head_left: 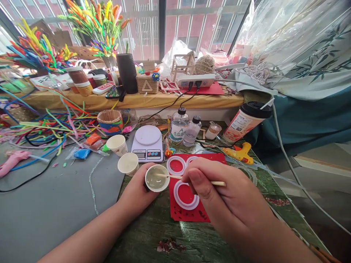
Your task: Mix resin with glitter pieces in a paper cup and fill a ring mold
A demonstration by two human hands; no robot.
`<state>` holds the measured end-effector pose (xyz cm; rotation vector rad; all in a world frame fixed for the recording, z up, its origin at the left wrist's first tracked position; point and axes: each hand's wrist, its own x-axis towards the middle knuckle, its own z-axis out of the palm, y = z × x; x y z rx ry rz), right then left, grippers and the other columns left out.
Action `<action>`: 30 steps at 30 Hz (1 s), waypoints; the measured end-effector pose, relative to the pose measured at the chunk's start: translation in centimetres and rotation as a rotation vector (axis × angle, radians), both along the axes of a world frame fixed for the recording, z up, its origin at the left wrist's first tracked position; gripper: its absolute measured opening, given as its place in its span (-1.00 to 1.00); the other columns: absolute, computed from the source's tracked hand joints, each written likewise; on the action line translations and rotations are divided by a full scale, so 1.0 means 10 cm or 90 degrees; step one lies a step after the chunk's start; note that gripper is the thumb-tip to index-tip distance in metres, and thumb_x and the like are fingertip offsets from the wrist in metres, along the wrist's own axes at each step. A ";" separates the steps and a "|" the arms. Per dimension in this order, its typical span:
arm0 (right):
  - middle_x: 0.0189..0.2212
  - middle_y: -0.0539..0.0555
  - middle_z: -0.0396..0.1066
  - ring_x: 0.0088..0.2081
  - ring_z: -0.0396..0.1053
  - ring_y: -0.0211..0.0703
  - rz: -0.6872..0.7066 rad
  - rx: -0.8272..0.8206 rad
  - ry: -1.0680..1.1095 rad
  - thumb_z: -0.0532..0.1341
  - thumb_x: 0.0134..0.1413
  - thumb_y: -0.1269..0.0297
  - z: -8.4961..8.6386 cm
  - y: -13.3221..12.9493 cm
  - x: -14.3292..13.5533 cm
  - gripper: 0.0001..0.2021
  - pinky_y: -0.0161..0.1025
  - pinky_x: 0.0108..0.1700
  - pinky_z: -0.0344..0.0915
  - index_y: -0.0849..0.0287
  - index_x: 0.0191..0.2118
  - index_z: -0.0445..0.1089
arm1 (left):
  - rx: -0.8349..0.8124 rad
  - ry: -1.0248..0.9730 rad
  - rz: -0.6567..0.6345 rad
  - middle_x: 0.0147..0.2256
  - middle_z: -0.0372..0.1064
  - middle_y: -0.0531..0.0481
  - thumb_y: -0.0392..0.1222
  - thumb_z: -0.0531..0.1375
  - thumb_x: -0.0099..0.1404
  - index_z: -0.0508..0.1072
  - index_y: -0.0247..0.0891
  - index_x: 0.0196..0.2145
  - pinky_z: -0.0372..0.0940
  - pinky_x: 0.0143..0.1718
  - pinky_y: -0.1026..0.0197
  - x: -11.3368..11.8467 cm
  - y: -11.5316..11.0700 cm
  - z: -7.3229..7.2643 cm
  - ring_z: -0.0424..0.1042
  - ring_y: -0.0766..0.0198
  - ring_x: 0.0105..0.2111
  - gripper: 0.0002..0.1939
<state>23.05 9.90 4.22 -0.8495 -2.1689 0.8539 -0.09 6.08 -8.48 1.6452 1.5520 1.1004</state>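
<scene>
My left hand (pixel 141 190) is wrapped round a paper cup (pixel 150 185) that holds a clear, slightly yellowish liquid (pixel 155 179). In my right hand (pixel 211 186) is a thin wooden stick (pixel 175 177), pinched between thumb and fingers, its far end dipped in the liquid. Below and beside that hand lie white ring-shaped molds (pixel 177 199) on a red sheet (pixel 179 215). Two more paper cups (pixel 127 164) stand just behind my left hand. A white digital scale (pixel 148 136) is beyond them.
Bottles with black caps (pixel 179 126), a tall drink cup (pixel 244 120) and a yellow glue gun (pixel 242 153) stand or lie at the back right. At left are a pink glue gun (pixel 15 162) and tangled pipe cleaners (pixel 57 128). A white cable (pixel 285 146) hangs at right.
</scene>
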 end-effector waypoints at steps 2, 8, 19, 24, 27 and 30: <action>-0.52 -0.07 0.31 -0.49 0.24 -0.24 -0.014 -0.016 -0.006 0.02 0.62 0.17 -0.01 -0.01 0.00 -0.57 -0.21 -0.45 0.11 0.06 -0.42 0.20 | -0.003 -0.003 -0.007 0.03 0.64 -0.11 -0.20 0.38 0.29 0.52 -0.12 0.07 0.57 0.03 -0.03 0.00 0.00 0.00 0.65 0.00 0.00 -0.61; -0.51 -0.07 0.31 -0.48 0.24 -0.22 -0.008 -0.003 -0.014 0.02 0.60 0.19 -0.02 0.00 -0.01 -0.59 -0.19 -0.43 0.09 0.05 -0.41 0.20 | -0.002 -0.002 -0.012 0.03 0.64 -0.12 -0.22 0.38 0.28 0.52 -0.13 0.08 0.56 0.05 -0.04 0.00 0.00 -0.01 0.64 0.00 0.00 -0.59; -0.53 -0.06 0.34 -0.50 0.25 -0.22 -0.028 -0.042 -0.019 0.01 0.61 0.14 0.00 0.00 -0.01 -0.57 -0.19 -0.45 0.10 0.05 -0.42 0.22 | -0.011 0.001 -0.022 0.05 0.62 -0.11 -0.22 0.37 0.31 0.52 -0.11 0.11 0.53 0.09 -0.06 -0.01 -0.01 -0.05 0.63 -0.01 0.03 -0.59; -0.54 -0.07 0.35 -0.51 0.26 -0.22 -0.045 -0.022 -0.024 0.03 0.60 0.14 -0.02 0.01 -0.03 -0.57 -0.20 -0.47 0.10 0.05 -0.43 0.22 | -0.009 0.004 -0.023 0.08 0.62 -0.09 -0.24 0.38 0.31 0.51 -0.08 0.13 0.53 0.11 -0.06 -0.01 -0.01 -0.06 0.62 -0.01 0.04 -0.57; -0.55 -0.07 0.34 -0.52 0.26 -0.23 -0.041 -0.034 -0.027 0.02 0.60 0.14 -0.03 0.00 -0.02 -0.57 -0.20 -0.47 0.11 0.04 -0.42 0.22 | -0.009 0.004 -0.023 0.07 0.62 -0.09 -0.22 0.38 0.33 0.51 -0.07 0.14 0.53 0.10 -0.06 -0.01 -0.02 -0.08 0.63 -0.01 0.04 -0.57; -0.56 -0.08 0.33 -0.53 0.25 -0.23 -0.044 -0.039 -0.028 0.01 0.61 0.13 -0.03 0.00 -0.02 -0.56 -0.20 -0.48 0.10 0.04 -0.42 0.23 | -0.008 0.006 -0.030 0.07 0.61 -0.10 -0.23 0.38 0.33 0.50 -0.08 0.14 0.53 0.11 -0.07 -0.01 -0.02 -0.09 0.62 -0.01 0.03 -0.57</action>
